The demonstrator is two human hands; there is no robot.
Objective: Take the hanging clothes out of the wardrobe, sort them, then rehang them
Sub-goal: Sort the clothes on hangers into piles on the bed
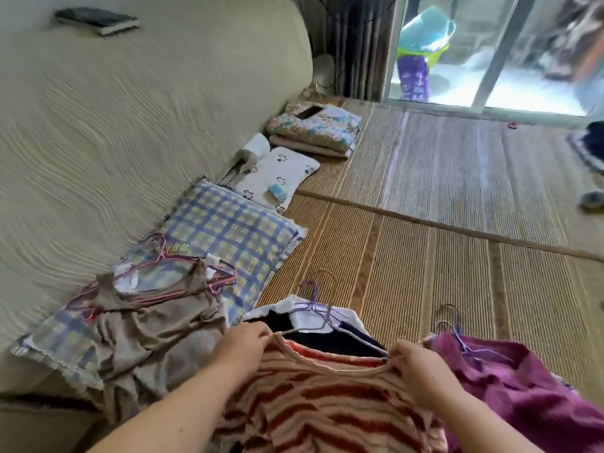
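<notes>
1. Item in hand: striped sweater [327,397], red and beige, front-centre on top of the clothes heap, neckline turned away from the person.
2. Left hand [246,338]: fingers curled, pinching the neckline at its left shoulder edge.
3. Right hand [418,364]: fingers curled, pinching the neckline at its right shoulder edge. Both hands hold fabric; whether either also holds wire cannot be told.
4. Wire hanger [343,336]: a thin grey arm runs between the two hands just beyond the neckline. It is unclear which garment it belongs to.
5. Neighbours:
   - A dark garment [330,343] on a purple hanger [322,317] lies directly beneath the sweater.
   - A purple fuzzy garment [523,387] touches the sweater at the right.
   - A brown garment [153,328] lies apart at the left, on the plaid cushion [235,230].
6. Step judged: sorting, with the sweater being taken up by its shoulders for placing in a group.
7. Method, lift: raise both hands evenly so the knit hangs flat and does not stretch at one shoulder.
8. Method, hanger: check that the wire arm is free of the dark garment's hanger before pulling, since hooks here lie close together and may snag.
9. Method, placing: lay the sweater on bare woven mat [425,256] or beside a like garment, hook outward, ready for rehanging.
10. Risk: the loose knit may catch on a wire end, so ease it off and do not tug.
</notes>
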